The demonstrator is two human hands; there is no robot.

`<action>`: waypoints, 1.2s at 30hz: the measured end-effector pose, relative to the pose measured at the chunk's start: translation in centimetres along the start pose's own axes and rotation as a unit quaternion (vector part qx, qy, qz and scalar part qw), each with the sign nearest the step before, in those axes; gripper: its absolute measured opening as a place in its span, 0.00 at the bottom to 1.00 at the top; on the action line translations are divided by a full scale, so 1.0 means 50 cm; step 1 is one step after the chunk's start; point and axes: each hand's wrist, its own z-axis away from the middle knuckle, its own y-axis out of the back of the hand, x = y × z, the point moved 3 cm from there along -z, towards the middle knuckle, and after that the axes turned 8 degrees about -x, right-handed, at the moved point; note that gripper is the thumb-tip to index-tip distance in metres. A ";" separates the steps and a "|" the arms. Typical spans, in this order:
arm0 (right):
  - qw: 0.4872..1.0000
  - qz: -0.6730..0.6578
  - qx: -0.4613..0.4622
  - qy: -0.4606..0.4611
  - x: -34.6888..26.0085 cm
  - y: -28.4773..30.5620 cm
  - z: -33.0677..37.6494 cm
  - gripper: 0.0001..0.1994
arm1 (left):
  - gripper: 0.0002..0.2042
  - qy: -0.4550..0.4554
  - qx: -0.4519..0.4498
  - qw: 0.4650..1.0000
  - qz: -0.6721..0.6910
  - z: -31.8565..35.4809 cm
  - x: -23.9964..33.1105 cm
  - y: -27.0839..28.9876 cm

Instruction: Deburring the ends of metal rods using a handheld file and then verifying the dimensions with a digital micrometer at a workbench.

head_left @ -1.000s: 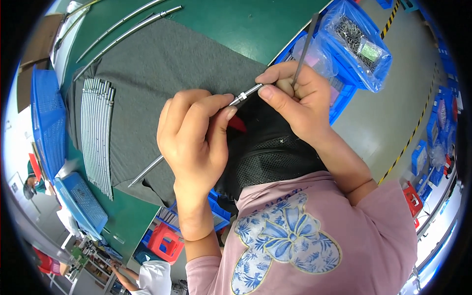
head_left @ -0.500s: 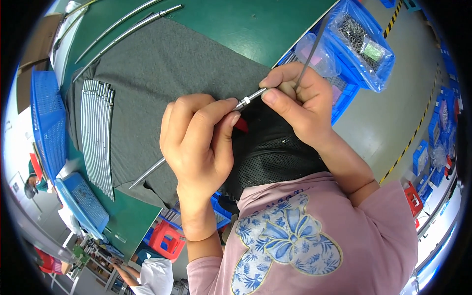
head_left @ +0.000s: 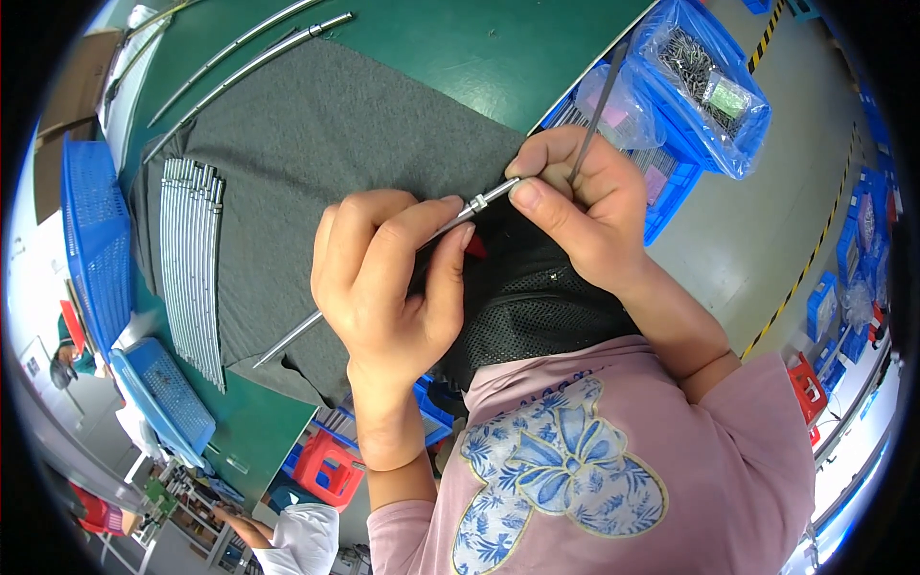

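Around the grip, very little has shifted over the last second: my left hand (head_left: 388, 278) has crept slightly toward the right hand (head_left: 580, 206), and the thin steel rod (head_left: 383, 278) still runs through its closed fingers, its collared tip (head_left: 479, 201) now meeting the right thumb. I judge from this that the fitting at the rod's end is still being worked, not finished. My right hand is closed too, pinching at that tip while a second thin rod (head_left: 596, 110) stands up out of its fist.

Beneath the grip lies a grey felt mat (head_left: 316, 134) over a green table (head_left: 498, 48). Left of the grip, on the mat, a row of finished rods (head_left: 192, 259) lies side by side; beyond them stand blue mesh trays (head_left: 91, 240). Up and right of the grip a blue bin (head_left: 709, 86) holds bagged small metal parts. Farther right is grey floor with a yellow-black stripe (head_left: 815, 249). Below the grip, a dark mesh apron (head_left: 527, 311) covers my lap, and another person in white (head_left: 297, 541) sits near a red stool (head_left: 326, 470).
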 end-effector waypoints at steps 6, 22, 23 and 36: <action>1.000 0.000 -0.011 0.016 -0.001 -0.002 0.001 0.05 | 0.10 -0.005 0.013 1.000 0.008 0.000 0.002 0.000; 0.999 -0.032 -0.007 -0.015 -0.005 -0.009 0.006 0.04 | 0.09 -0.044 0.003 0.998 -0.041 -0.002 0.010 0.000; 0.999 -0.032 -0.007 -0.014 -0.005 -0.010 0.005 0.04 | 0.09 -0.045 0.012 0.998 -0.041 -0.001 0.010 -0.002; 0.993 0.046 -0.012 -0.110 -0.030 -0.035 0.082 0.07 | 0.10 -0.042 0.000 0.998 -0.049 -0.001 0.010 -0.006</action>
